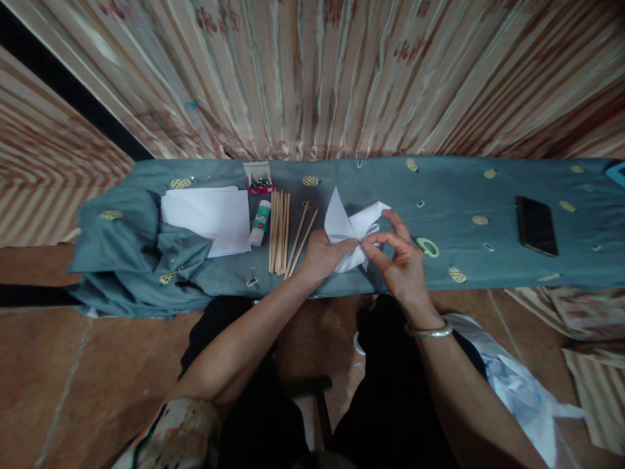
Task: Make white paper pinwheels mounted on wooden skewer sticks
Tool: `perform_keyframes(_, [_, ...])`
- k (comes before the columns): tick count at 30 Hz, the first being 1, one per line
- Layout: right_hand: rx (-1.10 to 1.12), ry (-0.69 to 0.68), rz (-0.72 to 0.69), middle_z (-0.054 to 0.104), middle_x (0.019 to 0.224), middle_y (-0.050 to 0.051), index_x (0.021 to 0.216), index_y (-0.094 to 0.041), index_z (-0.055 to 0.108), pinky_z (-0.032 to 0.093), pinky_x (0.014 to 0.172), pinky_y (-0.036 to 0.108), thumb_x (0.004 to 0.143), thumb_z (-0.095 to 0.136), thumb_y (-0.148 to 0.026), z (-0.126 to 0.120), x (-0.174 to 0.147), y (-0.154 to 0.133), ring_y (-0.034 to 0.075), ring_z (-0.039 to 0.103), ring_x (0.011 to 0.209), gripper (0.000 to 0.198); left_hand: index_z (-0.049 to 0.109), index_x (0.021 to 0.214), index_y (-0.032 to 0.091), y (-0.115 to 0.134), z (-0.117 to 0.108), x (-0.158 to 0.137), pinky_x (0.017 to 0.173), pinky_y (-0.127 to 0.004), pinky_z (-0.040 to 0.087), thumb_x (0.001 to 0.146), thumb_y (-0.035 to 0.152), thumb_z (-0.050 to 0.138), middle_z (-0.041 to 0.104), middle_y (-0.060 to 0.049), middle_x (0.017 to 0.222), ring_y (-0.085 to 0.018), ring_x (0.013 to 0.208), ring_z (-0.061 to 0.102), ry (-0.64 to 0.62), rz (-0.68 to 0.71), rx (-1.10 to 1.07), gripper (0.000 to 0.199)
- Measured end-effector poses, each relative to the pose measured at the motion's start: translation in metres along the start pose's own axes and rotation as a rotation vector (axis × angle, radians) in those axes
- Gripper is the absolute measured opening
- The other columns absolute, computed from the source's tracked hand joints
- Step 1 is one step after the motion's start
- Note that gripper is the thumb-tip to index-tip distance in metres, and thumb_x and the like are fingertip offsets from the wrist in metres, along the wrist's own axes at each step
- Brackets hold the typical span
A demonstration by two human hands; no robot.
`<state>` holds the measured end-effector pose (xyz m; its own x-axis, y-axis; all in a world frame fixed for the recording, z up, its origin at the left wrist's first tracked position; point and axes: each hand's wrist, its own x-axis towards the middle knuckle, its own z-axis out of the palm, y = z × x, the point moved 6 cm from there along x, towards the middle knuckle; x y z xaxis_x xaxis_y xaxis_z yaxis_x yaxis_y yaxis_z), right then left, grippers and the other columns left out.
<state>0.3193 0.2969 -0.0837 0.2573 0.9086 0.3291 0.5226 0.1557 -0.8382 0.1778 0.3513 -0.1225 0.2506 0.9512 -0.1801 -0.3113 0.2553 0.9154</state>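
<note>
- Left hand [323,255], one; mostly closed, thumb laid flat over the folded white paper [359,225], which it pins from the left.
- Right hand [404,266], one; thumb and forefinger pinched together at the paper's middle, with hold of it there; another finger lifted to the paper's upper right tip; a silver bangle [430,331] at the wrist.
- Folded white paper, one; pointed blades standing out round a gathered centre; held over the surface [459,215], nearer its near edge than its far edge; a speck [360,241] where the fingertips meet, too small to identify.
- Wooden sticks [280,231], a row side by side, running from far edge toward near edge; two loose sticks [297,239] slanted just right of the row, near the left hand.
- Glue stick [260,223], one; white and green, lying between the row and the paper sheets.
- Red box [261,191], one; open, small metal pieces inside; near the far edge.
- Paper sheets [209,218], a loose stack; toward the left end, a fold of blue-green cloth [141,228] over the lower left corner.
- Pale green ring [428,247], one; flat on the surface, just right of the right hand.
- Dark phone [537,226], one; lying toward the right end, well apart from the hands.
- Striped curtain [303,78]; hanging beyond the far edge.
- Plastic bag [522,391], one; below the near edge, right side.
</note>
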Motion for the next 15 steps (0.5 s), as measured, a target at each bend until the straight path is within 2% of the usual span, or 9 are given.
perform_keyframes(15, [0.017,-0.012,0.003,0.054,0.144,0.003,0.076,-0.026,0.071,0.022,0.120,0.049,0.079,0.072,-0.042,0.0006,-0.0004,0.0024,0.026,0.036,0.144,0.017,0.072,0.076,0.013,-0.0007,-0.0006,0.0014,0.068,-0.028,0.051,0.056,0.020,0.080,0.073,-0.003,0.075,-0.017,0.070,0.066,-0.011,-0.005,-0.016,0.022])
